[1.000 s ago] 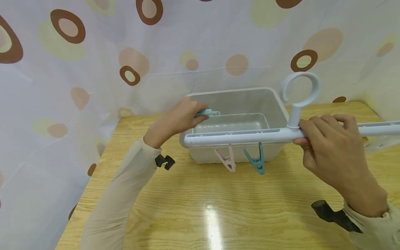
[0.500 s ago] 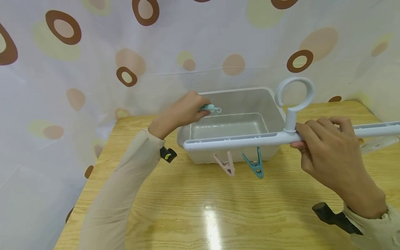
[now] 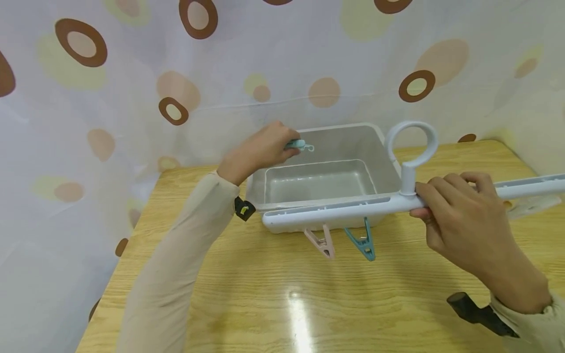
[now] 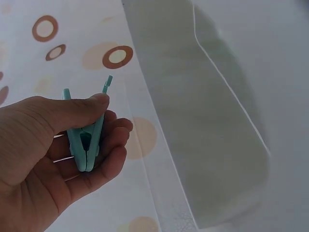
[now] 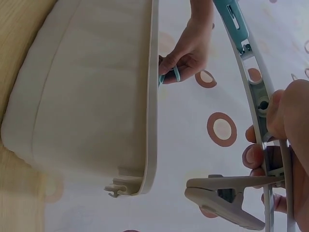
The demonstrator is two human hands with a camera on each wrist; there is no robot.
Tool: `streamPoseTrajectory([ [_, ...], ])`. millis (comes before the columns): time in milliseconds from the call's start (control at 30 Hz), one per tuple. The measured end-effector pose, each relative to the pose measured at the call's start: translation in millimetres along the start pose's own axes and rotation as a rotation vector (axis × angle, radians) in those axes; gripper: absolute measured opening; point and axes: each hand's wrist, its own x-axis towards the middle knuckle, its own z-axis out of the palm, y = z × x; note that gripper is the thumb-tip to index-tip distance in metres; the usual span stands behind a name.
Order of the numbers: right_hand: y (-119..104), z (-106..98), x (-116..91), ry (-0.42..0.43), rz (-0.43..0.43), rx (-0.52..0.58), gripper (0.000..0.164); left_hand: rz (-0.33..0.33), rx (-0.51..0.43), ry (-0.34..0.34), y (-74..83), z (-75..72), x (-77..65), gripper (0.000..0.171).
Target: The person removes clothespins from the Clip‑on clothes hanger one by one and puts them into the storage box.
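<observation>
My left hand (image 3: pixel 267 147) pinches a light teal clothes peg (image 4: pixel 86 140) between thumb and fingers, over the back left of the grey bin (image 3: pixel 375 128). A small hook on the peg's leg points right. My right hand (image 3: pixel 468 220) grips a pale blue clip hanger (image 3: pixel 335 212) by its bar, just right of the round hook (image 3: pixel 434 142). From the bar's left half hang a pink peg (image 3: pixel 325 246) and a darker teal peg (image 3: pixel 365 247). In the right wrist view, a beige peg (image 5: pixel 222 188) hangs close to the right fingers.
The bin stands on a wooden table (image 3: pixel 247 294) against a patterned curtain (image 3: pixel 273 59). The hanger's left end overlaps the bin's front in the head view. A pale translucent object (image 3: pixel 531 206) shows under the bar at right.
My left hand has risen slightly to the right with the light teal peg. The hanger has been lowered a little, its hanging pegs with it. Both hands keep their hold.
</observation>
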Motion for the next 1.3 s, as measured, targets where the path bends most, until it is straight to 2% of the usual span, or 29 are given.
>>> streamPoseTrajectory([
  [300,-1,2,-9,-0.021,-0.008,0.017,0.05,-0.016,-0.003,0.018,-1.8,-0.5,9.1,0.016],
  [533,-2,3,-13,-0.028,-0.009,0.03,0.049,-0.007,0.053,-0.057,2.4,1.4,8.1,0.021],
  [733,-2,6,-14,-0.032,-0.029,0.042,0.05,-0.044,0.049,-0.151,1.3,17.4,3.5,0.026],
  [900,-1,8,-15,-0.035,-0.035,0.046,0.05,-0.051,0.011,-0.167,-2.9,33.8,-2.6,0.024],
  [1100,-1,9,-16,-0.042,-0.042,0.053,0.05,-0.104,-0.038,-0.209,-6.1,47.3,-11.7,0.024],
  [1300,0,9,-18,-0.051,-0.047,0.05,0.051,-0.101,-0.053,-0.237,-7.0,57.6,-20.7,0.026],
])
